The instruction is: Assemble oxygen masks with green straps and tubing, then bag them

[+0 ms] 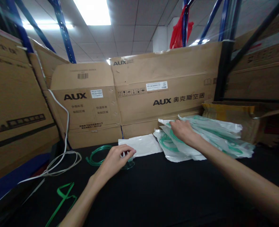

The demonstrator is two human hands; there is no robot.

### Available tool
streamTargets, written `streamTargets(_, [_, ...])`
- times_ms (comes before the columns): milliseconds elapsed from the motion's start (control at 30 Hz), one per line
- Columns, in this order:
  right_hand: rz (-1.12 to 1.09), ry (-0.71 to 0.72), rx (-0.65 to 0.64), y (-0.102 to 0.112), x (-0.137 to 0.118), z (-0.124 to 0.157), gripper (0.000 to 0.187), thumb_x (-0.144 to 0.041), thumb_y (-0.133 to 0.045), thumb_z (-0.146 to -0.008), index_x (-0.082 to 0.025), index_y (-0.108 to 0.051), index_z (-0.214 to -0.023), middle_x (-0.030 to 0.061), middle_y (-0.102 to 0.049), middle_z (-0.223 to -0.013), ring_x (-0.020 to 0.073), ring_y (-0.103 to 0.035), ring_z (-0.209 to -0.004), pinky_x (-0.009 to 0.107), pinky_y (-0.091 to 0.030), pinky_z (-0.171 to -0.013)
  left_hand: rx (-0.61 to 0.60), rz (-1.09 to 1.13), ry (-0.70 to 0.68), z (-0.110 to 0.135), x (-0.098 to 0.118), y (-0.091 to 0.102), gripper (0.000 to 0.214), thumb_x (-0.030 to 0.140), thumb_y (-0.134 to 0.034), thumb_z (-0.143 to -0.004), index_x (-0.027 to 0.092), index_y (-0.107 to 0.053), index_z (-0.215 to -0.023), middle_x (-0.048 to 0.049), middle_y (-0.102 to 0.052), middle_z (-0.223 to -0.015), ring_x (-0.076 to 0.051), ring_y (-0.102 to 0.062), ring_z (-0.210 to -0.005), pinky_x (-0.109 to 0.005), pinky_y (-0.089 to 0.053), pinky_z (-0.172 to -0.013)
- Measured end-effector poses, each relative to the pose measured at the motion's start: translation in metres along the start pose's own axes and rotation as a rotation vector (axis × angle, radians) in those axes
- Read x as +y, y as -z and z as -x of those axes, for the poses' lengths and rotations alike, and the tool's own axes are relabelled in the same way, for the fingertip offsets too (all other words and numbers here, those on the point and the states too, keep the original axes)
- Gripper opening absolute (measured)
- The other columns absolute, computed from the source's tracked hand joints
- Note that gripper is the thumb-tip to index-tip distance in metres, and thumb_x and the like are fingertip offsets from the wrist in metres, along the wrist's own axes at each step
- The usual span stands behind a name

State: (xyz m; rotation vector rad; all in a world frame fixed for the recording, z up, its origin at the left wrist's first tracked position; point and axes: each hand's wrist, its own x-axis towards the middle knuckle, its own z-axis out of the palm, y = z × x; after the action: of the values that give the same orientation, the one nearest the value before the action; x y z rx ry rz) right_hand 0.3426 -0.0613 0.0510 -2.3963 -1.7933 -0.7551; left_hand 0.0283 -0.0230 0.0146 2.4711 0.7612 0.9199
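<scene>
My left hand (119, 157) is over the black table, its fingers curled and closed round a see-through, green-tinted plastic piece (130, 165). The hand covers much of that piece, so its full shape is hidden. Beside the hand lies a coil of green tubing (95, 157). My right hand (183, 131) is at the upper left of a pile of clear and white plastic bags (215, 134), fingers closed on the edge of the top bag. Green tubing shows through the bags. Between both hands a flat white bag (142, 145) rests on the table.
Cardboard panels (139, 104) stand upright along the back. At left a white cable (67, 126) hangs down and loops on the black table (153, 195). A green strap (65, 195) lies at front left. An open cardboard box (250, 119) sits behind the bags.
</scene>
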Motion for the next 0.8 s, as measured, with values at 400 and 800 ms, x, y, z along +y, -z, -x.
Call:
streamTargets(400, [0.142, 0.076, 0.255, 0.086, 0.027, -0.011, 0.028, -0.004, -0.038, -0.095, -0.011, -0.063, -0.103, 0.0186, -0.074, -0.088, 0.0300, -0.068, -0.080, 0.040, -0.037, -0.075, -0.047, 0.621, 0.157, -0.039, 0.042, -0.062, 0.040, 0.050, -0.058, -0.093, 0.015, -0.073, -0.108, -0.0129, -0.077, -0.103, -0.023, -0.073, -0.086, -0.034, -0.057, -0.079])
streamTargets(800, [-0.107, 0.647, 0.527, 0.067, -0.066, 0.055, 0.028, -0.002, -0.044, -0.095, -0.014, -0.063, -0.113, 0.0152, -0.072, -0.103, 0.0290, -0.064, -0.095, 0.042, -0.042, -0.085, 0.116, 1.419, 0.247, -0.061, 0.042, -0.054, 0.047, 0.054, -0.069, -0.087, 0.013, -0.065, -0.110, -0.0139, -0.070, -0.115, -0.020, -0.070, -0.093, -0.035, -0.059, -0.085])
